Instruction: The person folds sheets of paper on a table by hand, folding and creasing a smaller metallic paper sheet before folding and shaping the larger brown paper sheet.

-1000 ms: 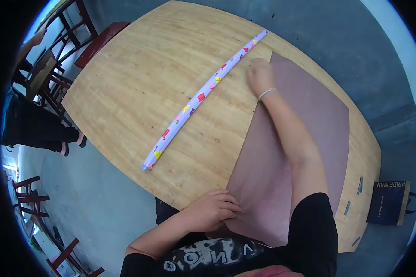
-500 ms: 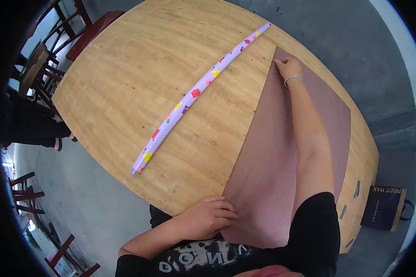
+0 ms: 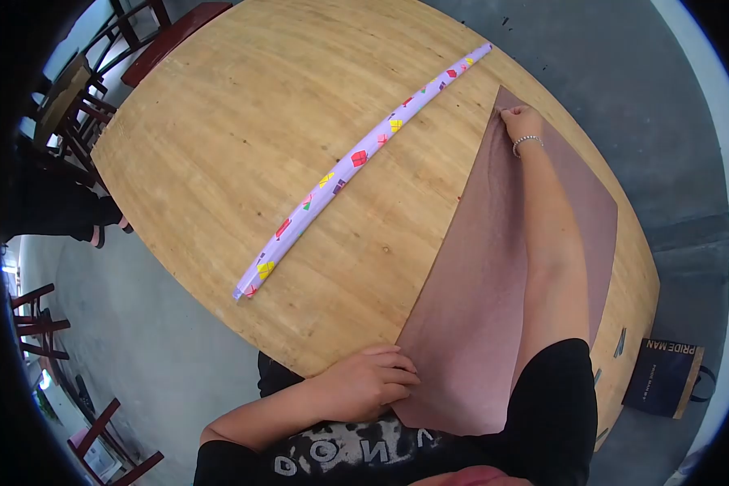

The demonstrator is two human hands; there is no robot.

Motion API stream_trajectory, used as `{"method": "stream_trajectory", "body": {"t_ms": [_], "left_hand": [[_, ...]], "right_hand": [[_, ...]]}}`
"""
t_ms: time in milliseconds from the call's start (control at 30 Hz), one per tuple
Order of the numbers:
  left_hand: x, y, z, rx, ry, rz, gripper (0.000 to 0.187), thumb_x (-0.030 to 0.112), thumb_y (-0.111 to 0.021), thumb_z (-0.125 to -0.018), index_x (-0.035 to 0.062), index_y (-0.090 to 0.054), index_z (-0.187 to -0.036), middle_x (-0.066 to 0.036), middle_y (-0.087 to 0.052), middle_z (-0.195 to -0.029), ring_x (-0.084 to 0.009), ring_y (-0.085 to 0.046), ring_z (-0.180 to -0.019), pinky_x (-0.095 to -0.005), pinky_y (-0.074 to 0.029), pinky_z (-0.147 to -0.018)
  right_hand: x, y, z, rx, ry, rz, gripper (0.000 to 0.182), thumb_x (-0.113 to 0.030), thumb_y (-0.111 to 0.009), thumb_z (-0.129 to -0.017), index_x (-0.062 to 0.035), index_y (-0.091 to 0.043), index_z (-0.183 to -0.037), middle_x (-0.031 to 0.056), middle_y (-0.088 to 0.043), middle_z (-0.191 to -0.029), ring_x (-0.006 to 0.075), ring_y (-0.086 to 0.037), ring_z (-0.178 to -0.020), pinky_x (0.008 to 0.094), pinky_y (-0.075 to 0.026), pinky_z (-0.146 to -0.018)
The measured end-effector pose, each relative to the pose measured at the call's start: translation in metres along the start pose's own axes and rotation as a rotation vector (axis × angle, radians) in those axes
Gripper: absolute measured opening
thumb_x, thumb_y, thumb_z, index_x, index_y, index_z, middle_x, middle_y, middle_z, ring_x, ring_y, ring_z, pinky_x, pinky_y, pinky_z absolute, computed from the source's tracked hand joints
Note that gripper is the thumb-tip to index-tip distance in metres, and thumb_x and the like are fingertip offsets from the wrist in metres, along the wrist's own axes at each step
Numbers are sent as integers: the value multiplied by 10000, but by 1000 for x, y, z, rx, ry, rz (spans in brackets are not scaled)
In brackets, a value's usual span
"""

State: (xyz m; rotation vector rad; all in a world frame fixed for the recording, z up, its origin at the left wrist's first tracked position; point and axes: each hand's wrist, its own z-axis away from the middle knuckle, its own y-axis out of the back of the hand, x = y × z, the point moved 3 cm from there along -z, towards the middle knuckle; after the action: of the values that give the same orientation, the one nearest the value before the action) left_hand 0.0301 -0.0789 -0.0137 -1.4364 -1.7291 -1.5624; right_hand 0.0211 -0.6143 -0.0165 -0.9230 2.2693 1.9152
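A large mauve-brown sheet of paper lies at an angle over the right side of the table, slightly rippled between my hands. Close to its far corner, my right hand pinches the left edge between thumb and fingers; a beaded bracelet circles that wrist. My left hand rests at the near left edge of the sheet, fingers bent over it and closed on it; its thumb is hard to make out. To the left lies a long lilac roll of gift-patterned wrapping paper, apart from both hands.
The wooden table has a curved-looking edge through the wide lens. Small metal-looking pieces lie by its right edge. A dark paper bag stands on the floor at right. Chairs and another person's feet are at left.
The view has shifted slightly, so the table and roll appear a little farther right. My right hand still pinches the sheet near its far corner, and my left hand stays at the near edge.
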Motion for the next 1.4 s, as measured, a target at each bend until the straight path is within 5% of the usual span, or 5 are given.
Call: {"method": "stream_trajectory", "body": {"t_ms": [367,1000,1200,1300,1400], "left_hand": [[-1,-2,2,-17,-10,20,265,140,-710,-714,66,-709,-968,-77,-670,-1172,-242,-566,-1221,-476,-385,-1110],[-2,2,0,-32,-4,24,280,124,-744,-721,76,-716,-995,-50,-680,-1183,-233,-585,-1193,-467,-409,-1094],[-1,1,1,-41,-3,21,288,123,-740,-721,80,-719,-1005,-43,-678,-1185,-222,-582,-1194,-467,-406,-1094],[-2,1,1,-47,3,18,291,120,-739,-722,85,-720,-1010,-37,-679,-1183,-216,-582,-1194,-464,-404,-1096],[1,2,0,-58,-16,52,243,149,-678,-748,50,-703,-969,-74,-676,-1136,-237,-575,-1185,-470,-372,-1116]], "right_hand": [[12,1,-2,31,-1,-165,204,-253,-766,-788,-51,-773,-821,110,-729,-740,183,-686,-669,345,-536,-673],[10,-9,-2,0,100,-128,262,-277,-740,-800,-28,-757,-881,146,-736,-790,243,-705,-718,375,-544,-707],[0,-3,16,228,234,13,371,-347,-703,-860,-30,-719,-1052,201,-696,-1118,364,-643,-1076,417,-493,-953],[-16,-3,42,209,412,260,522,-435,-597,-933,-82,-602,-1318,208,-500,-1446,395,-455,-1343,482,-379,-1097],[-17,-6,51,-289,218,355,769,-659,-327,-967,-202,-254,-1582,122,-153,-1661,344,-152,-1523,617,-181,-1176]]}}
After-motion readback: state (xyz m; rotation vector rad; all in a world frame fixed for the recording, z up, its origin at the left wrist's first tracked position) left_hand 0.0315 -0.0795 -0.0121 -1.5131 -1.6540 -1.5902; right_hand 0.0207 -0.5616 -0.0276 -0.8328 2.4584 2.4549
